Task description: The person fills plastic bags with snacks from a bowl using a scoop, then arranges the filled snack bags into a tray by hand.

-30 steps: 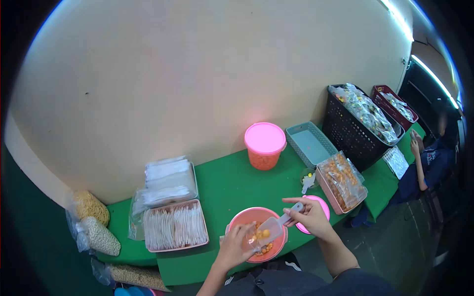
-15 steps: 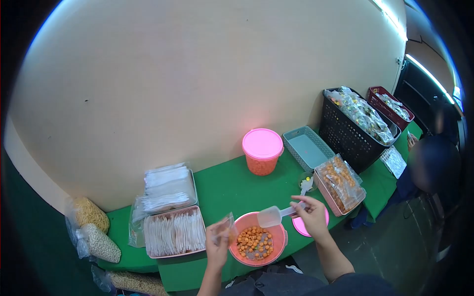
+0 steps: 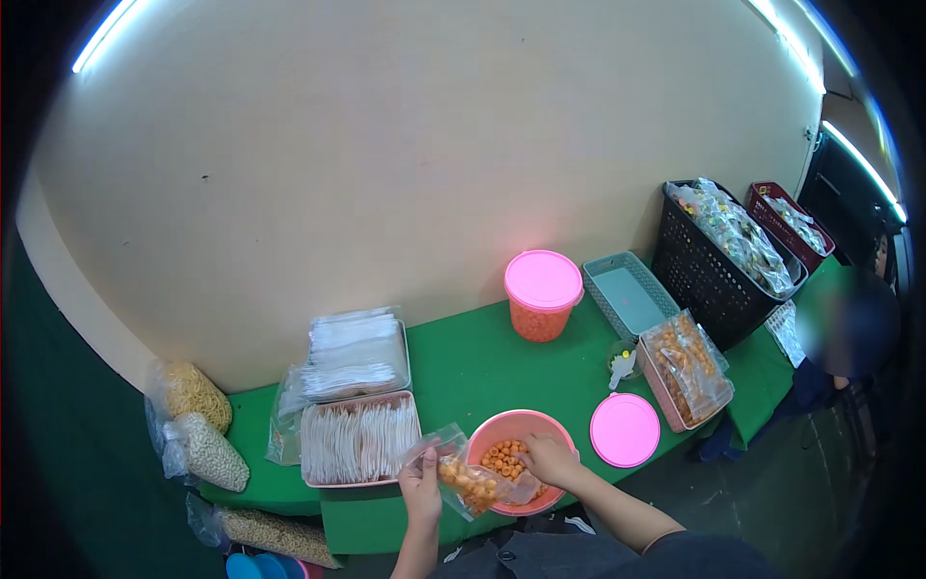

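My left hand [image 3: 422, 492] pinches the upper edge of a clear plastic bag [image 3: 451, 446] holding orange ball-shaped snacks [image 3: 467, 478]. The bag slants down to the right, over the near left rim of a pink bucket [image 3: 569, 446]. Inside the bucket lie more orange snack balls [image 3: 503, 457]. My right hand [image 3: 550, 461] reaches into it with bent fingers down at the balls; what the fingertips hold is hidden. A translucent scoop [image 3: 523, 489] shows in the bucket just below this hand, its handle out of sight.
Left: trays of stacked white packets [image 3: 362, 442] and bagged snacks [image 3: 207, 468]. Behind stands a lidded pink bucket [image 3: 543, 294]. Right: a loose pink lid [image 3: 625, 430], a tray of filled bags [image 3: 685, 372], a teal basket [image 3: 632, 294], a black basket [image 3: 714, 270], and another person [image 3: 830, 386].
My right hand has gone down into the bucket, and the scoop it held above the rim is now low inside. The bag has tilted over the rim, its snacks now clearly visible. The view shifted.
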The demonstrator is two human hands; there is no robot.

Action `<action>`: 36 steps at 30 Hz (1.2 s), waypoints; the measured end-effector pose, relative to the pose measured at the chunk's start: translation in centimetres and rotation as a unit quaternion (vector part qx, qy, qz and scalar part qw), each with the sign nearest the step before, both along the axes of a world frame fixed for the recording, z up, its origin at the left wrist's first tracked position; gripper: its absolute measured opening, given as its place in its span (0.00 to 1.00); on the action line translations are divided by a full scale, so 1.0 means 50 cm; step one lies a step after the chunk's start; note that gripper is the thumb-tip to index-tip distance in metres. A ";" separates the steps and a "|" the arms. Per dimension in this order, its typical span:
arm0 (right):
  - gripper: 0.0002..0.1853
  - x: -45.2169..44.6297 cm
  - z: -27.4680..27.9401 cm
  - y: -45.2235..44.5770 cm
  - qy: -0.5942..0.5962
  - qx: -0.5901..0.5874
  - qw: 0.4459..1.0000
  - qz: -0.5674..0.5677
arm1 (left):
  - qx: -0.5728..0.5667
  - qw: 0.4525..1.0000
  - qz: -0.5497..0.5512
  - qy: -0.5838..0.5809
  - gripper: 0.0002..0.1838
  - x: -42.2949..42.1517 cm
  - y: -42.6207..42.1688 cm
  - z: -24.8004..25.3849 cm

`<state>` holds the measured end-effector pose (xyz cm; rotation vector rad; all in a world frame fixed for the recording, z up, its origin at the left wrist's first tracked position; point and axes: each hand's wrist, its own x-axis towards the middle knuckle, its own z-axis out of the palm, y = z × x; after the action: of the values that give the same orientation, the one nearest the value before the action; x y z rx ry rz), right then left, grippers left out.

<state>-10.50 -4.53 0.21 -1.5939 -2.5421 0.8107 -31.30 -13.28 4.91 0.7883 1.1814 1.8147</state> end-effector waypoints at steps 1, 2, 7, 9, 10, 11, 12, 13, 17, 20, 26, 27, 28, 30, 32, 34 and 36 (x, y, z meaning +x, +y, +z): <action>0.20 -0.005 0.052 0.000 0.154 -0.006 0.988 0.012 | -0.001 1.000 -0.011 0.009 0.15 0.009 -0.001 0.003; 0.20 -0.012 0.084 -0.005 0.305 -0.011 0.952 0.023 | -0.003 1.000 -0.022 0.018 0.14 0.019 -0.001 0.006; 0.16 -0.047 0.133 -0.051 0.562 -0.176 0.808 -0.016 | -0.005 0.996 -0.088 0.030 0.09 0.071 -0.001 0.007; 0.14 -0.049 0.138 -0.057 0.561 -0.128 0.818 0.011 | 0.016 0.992 -0.100 0.077 0.09 0.083 0.007 -0.004; 0.11 -0.049 0.130 -0.062 0.584 -0.137 0.800 -0.025 | 0.011 0.994 -0.093 0.064 0.08 0.089 0.010 -0.002; 0.09 -0.049 0.124 -0.065 0.606 -0.146 0.780 -0.060 | 0.012 0.993 -0.097 0.064 0.08 0.089 0.012 0.000; 0.09 -0.048 0.125 -0.068 0.606 -0.143 0.780 -0.063 | 0.012 0.992 -0.105 0.068 0.08 0.087 0.013 0.001; 0.08 -0.046 0.127 -0.072 0.610 -0.140 0.777 -0.064 | 0.011 0.991 -0.114 0.072 0.08 0.086 0.013 0.002; 0.09 -0.032 0.114 -0.082 0.593 -0.093 0.795 -0.086 | 0.004 0.990 -0.117 0.077 0.09 0.094 0.011 0.009; 0.11 -0.016 0.140 -0.087 0.579 -0.110 0.803 -0.088 | 0.004 0.988 -0.123 0.091 0.09 0.095 0.012 0.005; 0.16 0.026 0.119 -0.064 0.556 -0.162 0.815 -0.006 | -0.037 0.964 -0.232 0.121 0.19 0.043 0.017 -0.002; 0.16 0.029 0.132 -0.065 0.555 -0.155 0.817 -0.003 | -0.029 0.964 -0.233 0.122 0.19 0.037 0.021 -0.004; 0.17 0.032 0.151 -0.073 0.540 -0.146 0.828 -0.041 | -0.024 0.969 -0.207 0.135 0.19 0.037 0.021 -0.011; 0.16 0.041 0.157 -0.070 0.522 -0.092 0.844 -0.087 | -0.010 0.979 -0.178 0.103 0.23 0.039 0.026 0.018; 0.17 0.043 0.161 -0.061 0.492 0.059 0.868 -0.030 | 0.039 0.960 -0.193 0.197 0.24 0.032 0.030 0.007; 0.21 0.032 0.149 -0.064 0.455 0.196 0.867 0.049 | 0.066 0.925 -0.231 0.295 0.35 0.056 0.025 0.025; 0.22 0.017 0.145 -0.084 0.453 0.181 0.872 0.030 | 0.085 0.920 -0.226 0.310 0.37 0.101 0.018 0.034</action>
<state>-9.64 -8.75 7.45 -0.7385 -1.8832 0.7660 -26.23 -12.40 6.60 1.6730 1.0940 1.3188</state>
